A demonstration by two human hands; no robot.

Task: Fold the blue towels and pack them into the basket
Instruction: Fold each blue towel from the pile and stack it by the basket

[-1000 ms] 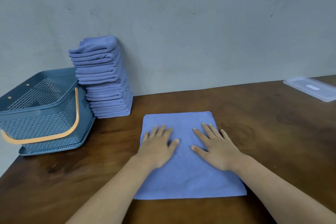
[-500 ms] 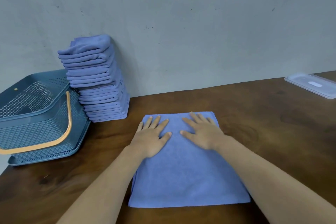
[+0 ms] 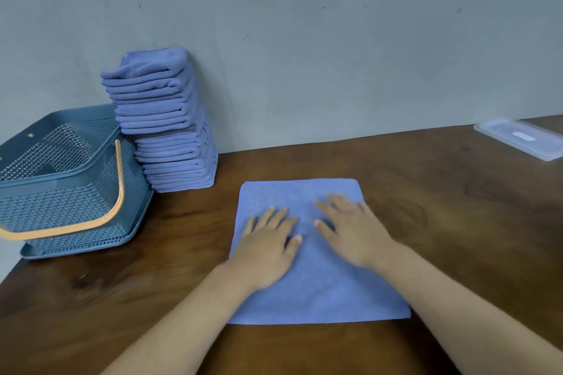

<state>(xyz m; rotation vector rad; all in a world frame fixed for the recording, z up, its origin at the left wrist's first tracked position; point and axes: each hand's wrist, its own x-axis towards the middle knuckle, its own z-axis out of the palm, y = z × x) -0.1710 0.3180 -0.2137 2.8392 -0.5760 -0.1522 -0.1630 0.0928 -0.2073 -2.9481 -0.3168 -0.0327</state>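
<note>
— What has moved since half a second ago?
— Both hands have slid back from the far edge of the towel (image 3: 323,292) toward its middle. The towel itself has kept its place on the bench (image 3: 457,222).

— How do the hands lie now?
— The left hand (image 3: 268,250) rests palm down on the left half of the cloth and the right hand (image 3: 356,234) on the right half, slightly farther forward. The fingers (image 3: 274,216) are straight and spread, pressing flat, and grip nothing. The right hand's fingertips are blurred.

— And how does the towel look?
— It is plain blue with a soft nap, laid out as a smooth, near-square shape with straight edges. It lies in the middle of the bench, directly in front of the person. How many layers it has cannot be told.

— Where are the other towels?
— A tall stack of folded towels (image 3: 170,131) in the same blue stands at the back left, leaning against the wall (image 3: 304,39). Its upper towels sit a little askew.

— And the basket?
— The basket (image 3: 61,201), blue with perforated sides, stands just beside the stack at the bench's left end. Its orange handle (image 3: 118,192) hangs down over the near side.

— Anything else?
— A clear plastic lid (image 3: 521,143) lies at the far right, well apart from the towel.
</note>
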